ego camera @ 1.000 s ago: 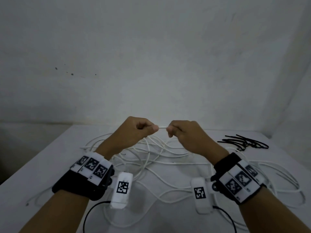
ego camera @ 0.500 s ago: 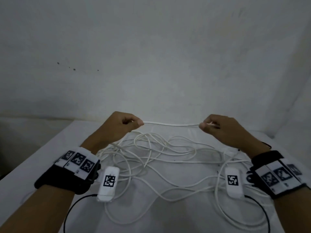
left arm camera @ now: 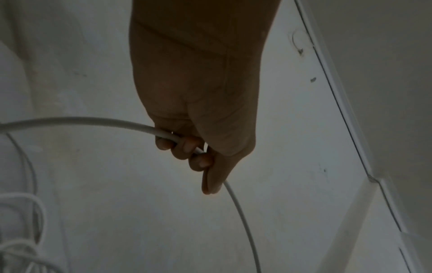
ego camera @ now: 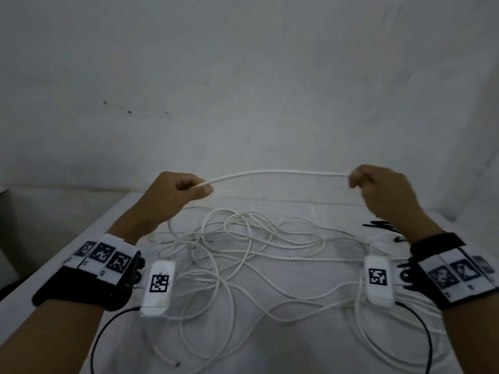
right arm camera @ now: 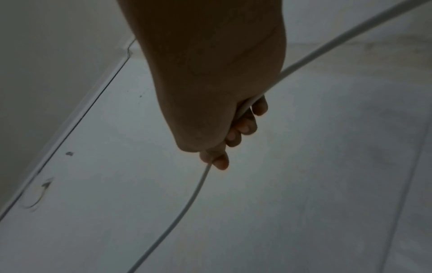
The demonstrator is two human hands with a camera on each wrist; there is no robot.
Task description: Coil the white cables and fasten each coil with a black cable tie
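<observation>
A length of white cable (ego camera: 275,173) stretches almost straight in the air between my two hands, above the table. My left hand (ego camera: 186,188) grips it with curled fingers and thumb; in the left wrist view the cable (left arm camera: 77,121) runs through the fist (left arm camera: 187,147). My right hand (ego camera: 364,182) holds the other end of the span, and the cable (right arm camera: 191,199) passes through its curled fingers (right arm camera: 243,127). A loose tangle of white cables (ego camera: 243,255) lies on the table below. Black cable ties (ego camera: 380,226) lie at the right, partly hidden by my right wrist.
The white table (ego camera: 67,271) stands against a pale wall (ego camera: 243,90). Its left edge drops off beside my left forearm. Black sensor leads (ego camera: 108,327) trail from both wrist units over the near part of the table.
My hands have moved apart from touching at the centre to wide spread, drawing a long span of white cable out between them. Both rose slightly.
</observation>
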